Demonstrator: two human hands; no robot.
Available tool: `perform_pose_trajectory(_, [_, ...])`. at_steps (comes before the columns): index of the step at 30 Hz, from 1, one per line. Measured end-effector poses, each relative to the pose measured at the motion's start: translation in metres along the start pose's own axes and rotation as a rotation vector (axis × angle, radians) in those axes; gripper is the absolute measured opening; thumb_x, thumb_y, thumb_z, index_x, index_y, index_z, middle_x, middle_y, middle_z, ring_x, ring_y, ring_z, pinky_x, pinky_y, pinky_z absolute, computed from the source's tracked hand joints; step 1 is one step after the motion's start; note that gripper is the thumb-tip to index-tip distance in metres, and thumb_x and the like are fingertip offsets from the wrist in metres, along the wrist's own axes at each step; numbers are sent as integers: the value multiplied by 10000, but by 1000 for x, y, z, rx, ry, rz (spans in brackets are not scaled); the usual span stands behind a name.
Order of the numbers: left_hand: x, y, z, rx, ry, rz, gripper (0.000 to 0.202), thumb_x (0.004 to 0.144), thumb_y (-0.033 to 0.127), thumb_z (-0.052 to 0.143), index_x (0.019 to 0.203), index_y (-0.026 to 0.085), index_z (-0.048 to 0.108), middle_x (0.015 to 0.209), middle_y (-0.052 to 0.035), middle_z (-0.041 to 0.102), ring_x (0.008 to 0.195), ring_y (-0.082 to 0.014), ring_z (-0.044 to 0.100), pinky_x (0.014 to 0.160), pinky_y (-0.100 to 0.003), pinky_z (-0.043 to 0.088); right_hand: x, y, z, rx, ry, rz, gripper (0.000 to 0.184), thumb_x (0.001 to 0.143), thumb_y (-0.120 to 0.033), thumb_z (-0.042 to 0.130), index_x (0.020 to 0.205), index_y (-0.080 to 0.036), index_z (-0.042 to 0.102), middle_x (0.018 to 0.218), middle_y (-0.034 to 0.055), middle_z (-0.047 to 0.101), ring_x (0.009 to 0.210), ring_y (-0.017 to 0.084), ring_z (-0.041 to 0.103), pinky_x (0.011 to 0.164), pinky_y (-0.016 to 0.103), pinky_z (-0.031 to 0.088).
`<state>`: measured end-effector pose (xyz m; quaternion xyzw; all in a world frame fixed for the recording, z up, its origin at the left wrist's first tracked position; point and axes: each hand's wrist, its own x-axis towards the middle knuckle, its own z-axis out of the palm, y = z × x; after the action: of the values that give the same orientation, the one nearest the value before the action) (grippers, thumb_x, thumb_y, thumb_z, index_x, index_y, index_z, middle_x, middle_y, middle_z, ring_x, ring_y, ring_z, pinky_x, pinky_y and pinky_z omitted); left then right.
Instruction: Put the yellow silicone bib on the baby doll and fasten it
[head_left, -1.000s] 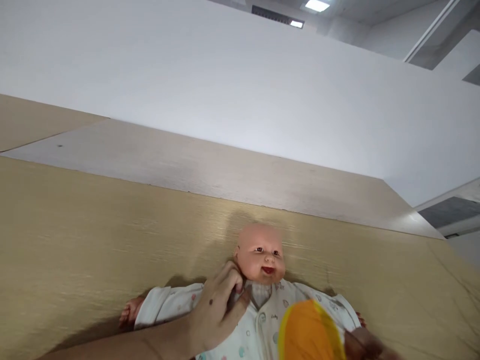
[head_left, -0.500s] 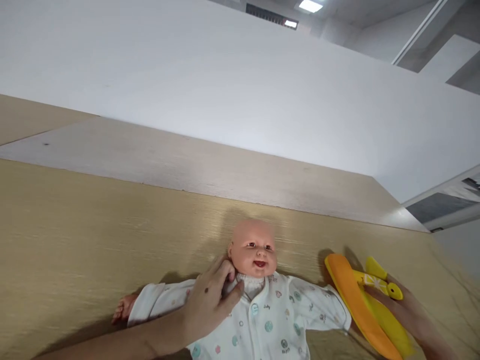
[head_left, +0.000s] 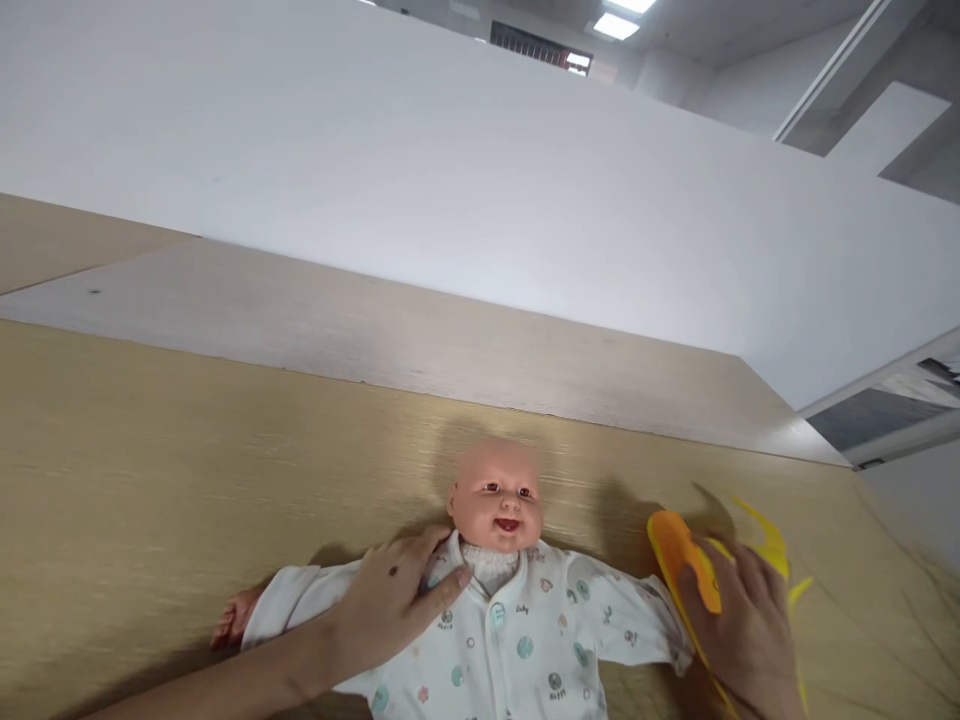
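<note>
A bald baby doll lies on its back, wearing a white printed garment with buttons. My left hand holds its shoulder on the left side of the view, thumb across the front by the collar and fingertips tucked over the shoulder beside the neck. To the right, my right hand grips an orange-and-yellow curved object, its thumb over the orange part. Yellow pieces show past the fingers, blurred by motion. The object's lower edge is beside the doll's sleeve end; whether they touch I cannot tell.
The doll lies on a wood-grain tabletop. A paler board strip runs along its far edge, with a tall white panel rising behind. Past the panel at the top right are ceiling lights and glass partitions.
My left hand has slid down from the doll's neck onto its shoulder. My right hand has moved from the far side of the orange-and-yellow object to over its top, turning it.
</note>
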<state>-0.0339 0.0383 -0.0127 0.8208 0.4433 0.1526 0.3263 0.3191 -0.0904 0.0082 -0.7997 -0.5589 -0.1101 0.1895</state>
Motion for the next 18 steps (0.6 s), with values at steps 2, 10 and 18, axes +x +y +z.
perform_pose_trajectory(2, [2, 4, -4, -25, -42, 3, 391, 824, 512, 448, 1079, 234, 549, 994, -55, 684, 910, -263, 625, 805, -349, 459, 3, -29, 7, 287, -157, -131, 447, 790, -403, 463, 1159, -614, 323, 1092, 3, 566, 1065, 286, 521, 912, 504, 450])
perform_pose_trajectory(10, [6, 12, -14, -244, -52, 71, 359, 824, 459, 502, 1112, 257, 574, 1099, -9, 657, 1020, -220, 588, 868, -277, 438, 32, -113, 35, 807, -752, -240, 296, 867, -421, 420, 1162, -424, 434, 1207, -50, 527, 1138, 184, 488, 965, 335, 419])
perform_pose_trajectory(18, [15, 7, -30, -342, -119, 55, 364, 835, 434, 493, 1093, 196, 591, 1046, -35, 665, 990, -225, 596, 851, -283, 452, 42, -129, 59, 1144, -963, -96, 606, 843, -402, 507, 1375, -317, 229, 1226, 37, 526, 1129, 190, 503, 984, 348, 388])
